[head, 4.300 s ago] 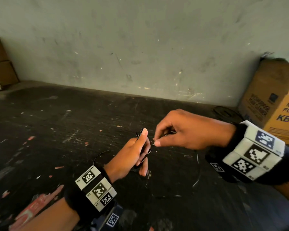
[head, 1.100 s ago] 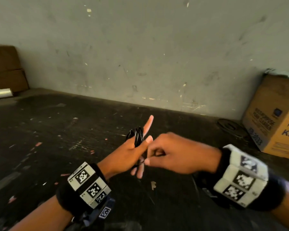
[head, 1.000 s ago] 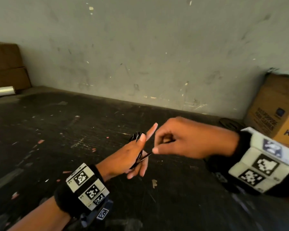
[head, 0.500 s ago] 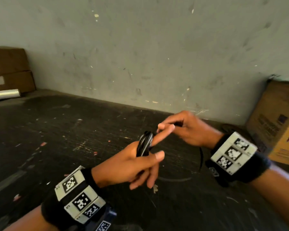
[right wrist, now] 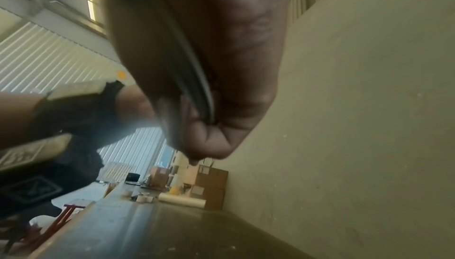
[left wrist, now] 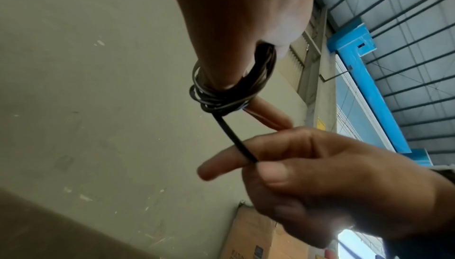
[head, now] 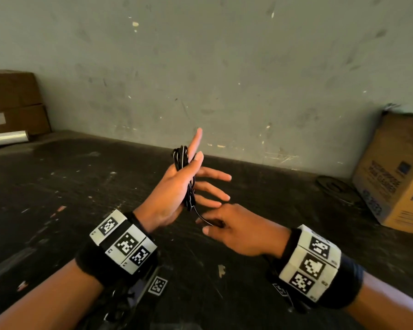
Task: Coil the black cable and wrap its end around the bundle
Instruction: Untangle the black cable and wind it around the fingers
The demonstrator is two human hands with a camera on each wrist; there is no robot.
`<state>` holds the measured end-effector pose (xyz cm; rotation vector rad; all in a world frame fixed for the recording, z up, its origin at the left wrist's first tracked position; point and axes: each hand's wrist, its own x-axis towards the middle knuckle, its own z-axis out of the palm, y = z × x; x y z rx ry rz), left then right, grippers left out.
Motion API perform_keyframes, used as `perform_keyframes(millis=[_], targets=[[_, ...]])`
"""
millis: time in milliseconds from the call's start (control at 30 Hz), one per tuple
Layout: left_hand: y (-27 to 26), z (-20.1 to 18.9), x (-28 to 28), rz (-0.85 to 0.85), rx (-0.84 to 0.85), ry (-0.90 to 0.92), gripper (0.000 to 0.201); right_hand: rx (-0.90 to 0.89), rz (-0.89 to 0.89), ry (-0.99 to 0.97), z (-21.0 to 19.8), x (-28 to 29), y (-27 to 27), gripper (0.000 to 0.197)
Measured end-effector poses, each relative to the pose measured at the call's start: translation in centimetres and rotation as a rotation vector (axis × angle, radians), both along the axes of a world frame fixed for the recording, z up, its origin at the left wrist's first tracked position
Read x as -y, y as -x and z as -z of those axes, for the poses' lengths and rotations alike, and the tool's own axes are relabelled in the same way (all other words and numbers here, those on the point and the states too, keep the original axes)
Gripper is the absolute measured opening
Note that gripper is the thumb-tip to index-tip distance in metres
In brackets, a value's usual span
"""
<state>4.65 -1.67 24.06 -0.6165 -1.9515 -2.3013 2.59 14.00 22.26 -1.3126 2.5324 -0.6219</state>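
Head view is showing the black cable [head: 185, 177] sitting as a tight bundle looped around the left hand [head: 174, 194], running from the base of the raised forefinger down across the palm. That hand's fingers are spreading straight, carrying the loops. Just below it, the right hand [head: 236, 229] is pinching the free strand between thumb and forefinger, drawing it taut. The cable is looking thin, light and springy, likely to uncoil if slackened; holding it near the bundle seems the best grip.
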Motion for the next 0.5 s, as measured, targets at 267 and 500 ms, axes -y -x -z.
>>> perform_keyframes(millis=[267,500], targets=[[0.5,2.4,-0.3,-0.042,-0.048,0.447,0.056,-0.040,-0.062,-0.105,-4.3,-0.8,-1.6,0.021],[0.4,3.6,-0.5,-0.076,-0.012,0.237,0.061,-0.130,-0.093,-0.098,-8.2,-2.4,-0.6,0.017]])
